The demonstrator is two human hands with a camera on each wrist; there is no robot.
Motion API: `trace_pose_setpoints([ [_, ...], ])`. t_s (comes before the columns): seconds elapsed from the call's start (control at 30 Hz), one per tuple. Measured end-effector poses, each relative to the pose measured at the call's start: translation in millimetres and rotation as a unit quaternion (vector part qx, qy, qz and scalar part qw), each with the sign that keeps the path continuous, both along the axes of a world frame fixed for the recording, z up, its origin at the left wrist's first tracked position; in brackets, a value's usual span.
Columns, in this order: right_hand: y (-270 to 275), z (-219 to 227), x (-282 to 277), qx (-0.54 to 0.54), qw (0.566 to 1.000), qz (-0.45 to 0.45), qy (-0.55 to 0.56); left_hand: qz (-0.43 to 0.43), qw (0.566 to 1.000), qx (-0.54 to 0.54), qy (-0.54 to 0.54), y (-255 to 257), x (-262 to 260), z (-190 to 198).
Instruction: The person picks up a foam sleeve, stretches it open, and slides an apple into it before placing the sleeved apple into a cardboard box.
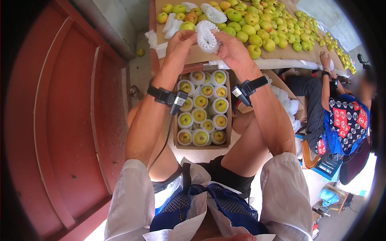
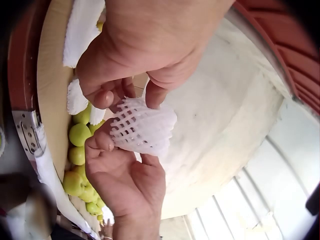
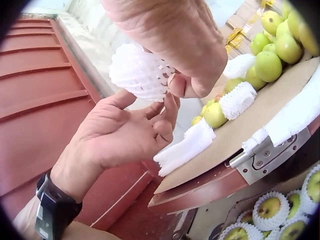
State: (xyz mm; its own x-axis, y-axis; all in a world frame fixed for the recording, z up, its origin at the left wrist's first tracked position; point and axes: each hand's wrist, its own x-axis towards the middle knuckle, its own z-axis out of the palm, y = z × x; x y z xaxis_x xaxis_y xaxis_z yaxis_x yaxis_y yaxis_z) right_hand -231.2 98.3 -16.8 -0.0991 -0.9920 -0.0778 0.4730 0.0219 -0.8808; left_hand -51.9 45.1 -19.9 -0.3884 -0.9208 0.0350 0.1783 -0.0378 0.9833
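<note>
A white foam net sleeve (image 1: 207, 37) is between my two hands, above the near edge of the fruit-covered table. My left hand (image 1: 181, 46) pinches its left side between thumb and fingers. From the other side my right hand (image 1: 233, 50) holds it with curled fingers and thumb. In the left wrist view the foam net (image 2: 142, 125) spreads into open mesh at the fingertips and rounds off at its far end. I cannot tell whether a fruit is inside it. Below the hands, a cardboard box (image 1: 175, 132) holds rows of yellow-green apples (image 1: 200, 115) in white foam nets.
Many loose apples (image 1: 257, 30) lie on the cardboard-covered table (image 1: 305, 62). Spare foam sleeves (image 1: 173, 28) lie at its left end. A red door (image 1: 56, 120) stands left. Another person (image 1: 341, 116) sits on the right, beside a box of white foam (image 1: 287, 100).
</note>
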Motion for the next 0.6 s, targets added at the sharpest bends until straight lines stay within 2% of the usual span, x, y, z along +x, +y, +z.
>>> trace_pose_setpoints([
  [0.03, 0, -1, -3, 0.001, 0.999, -0.005, 0.043, 0.022, 0.998, -0.047, -0.04, 2, 1, 5],
  [0.13, 2, 2, -5, -0.008, 0.994, -0.064, 0.091, 0.003, 0.997, -0.038, -0.066, 7, 3, 20],
  [0.23, 4, 5, -5, -0.012, 0.989, -0.053, 0.137, 0.006, 0.986, -0.11, -0.127, 14, 2, 24],
  [0.33, 6, 8, 0, -0.009, 0.981, -0.056, 0.184, 0.017, 0.981, -0.137, -0.139, 10, 1, 17],
  [0.47, 9, 10, 4, -0.011, 0.983, -0.057, 0.175, 0.032, 0.962, -0.197, -0.186, -10, 5, -7],
  [0.6, 9, 7, 6, -0.015, 0.982, -0.058, 0.18, 0.034, 0.96, -0.191, -0.203, 5, 5, 7],
])
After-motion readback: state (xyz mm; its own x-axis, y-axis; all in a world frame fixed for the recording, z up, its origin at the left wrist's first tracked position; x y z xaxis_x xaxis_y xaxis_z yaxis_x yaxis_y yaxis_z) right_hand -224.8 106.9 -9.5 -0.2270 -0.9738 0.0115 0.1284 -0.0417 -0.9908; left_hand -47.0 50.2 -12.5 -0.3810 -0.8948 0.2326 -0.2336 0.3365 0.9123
